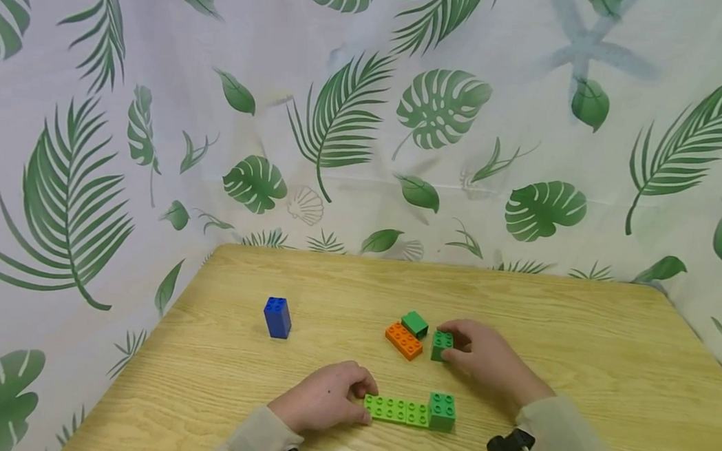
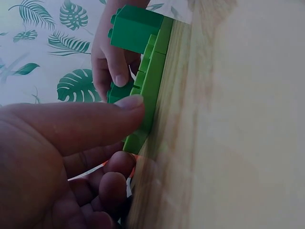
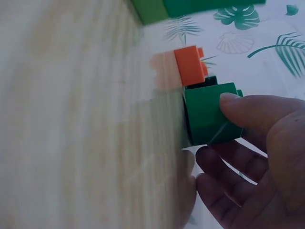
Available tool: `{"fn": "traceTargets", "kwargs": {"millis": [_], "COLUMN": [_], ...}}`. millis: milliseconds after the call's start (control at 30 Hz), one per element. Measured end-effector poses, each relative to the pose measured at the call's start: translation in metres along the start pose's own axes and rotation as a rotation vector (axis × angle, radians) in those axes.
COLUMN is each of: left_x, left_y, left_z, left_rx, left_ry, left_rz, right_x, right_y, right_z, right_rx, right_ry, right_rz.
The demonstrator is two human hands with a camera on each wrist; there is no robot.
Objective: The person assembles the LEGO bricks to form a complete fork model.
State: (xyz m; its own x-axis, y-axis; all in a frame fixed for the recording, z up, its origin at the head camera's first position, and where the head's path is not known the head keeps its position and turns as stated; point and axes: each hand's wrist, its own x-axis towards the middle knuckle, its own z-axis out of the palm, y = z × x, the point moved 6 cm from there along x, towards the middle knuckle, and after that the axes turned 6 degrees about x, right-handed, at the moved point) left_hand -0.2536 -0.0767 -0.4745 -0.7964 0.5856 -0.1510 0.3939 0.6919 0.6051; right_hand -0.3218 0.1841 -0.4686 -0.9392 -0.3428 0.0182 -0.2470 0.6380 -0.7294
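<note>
In the head view my left hand [image 1: 333, 398] pinches the left end of a flat light green strip [image 1: 387, 408] of studded toy bricks on the table. A dark green block [image 1: 442, 412] is stacked on the strip's right end. My right hand [image 1: 483, 357] pinches a second dark green block [image 1: 442, 346] between thumb and fingers, beyond the strip. The right wrist view shows my thumb on that block's [image 3: 212, 114] side. Just left of it lie an orange brick [image 1: 403, 341] and another green block [image 1: 415, 324], which rests on its side against the orange one.
A tall blue block [image 1: 277, 318] stands upright at the left of the wooden table [image 1: 202, 381]. Behind the table's far edge hangs a white cloth [image 1: 349, 218] printed with leaves. Each wrist wears a small black camera [image 1: 510, 447].
</note>
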Motion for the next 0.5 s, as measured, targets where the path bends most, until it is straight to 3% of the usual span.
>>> {"fn": "traceTargets", "kwargs": {"millis": [500], "left_x": [-0.001], "left_y": [0.001], "left_z": [0.000], "left_rx": [-0.011], "left_ry": [0.024], "left_rz": [-0.001], "right_x": [-0.046], "right_y": [-0.036], "right_z": [0.003], "right_rx": [0.125], "right_ry": [0.016], "right_rz": [-0.069]}}
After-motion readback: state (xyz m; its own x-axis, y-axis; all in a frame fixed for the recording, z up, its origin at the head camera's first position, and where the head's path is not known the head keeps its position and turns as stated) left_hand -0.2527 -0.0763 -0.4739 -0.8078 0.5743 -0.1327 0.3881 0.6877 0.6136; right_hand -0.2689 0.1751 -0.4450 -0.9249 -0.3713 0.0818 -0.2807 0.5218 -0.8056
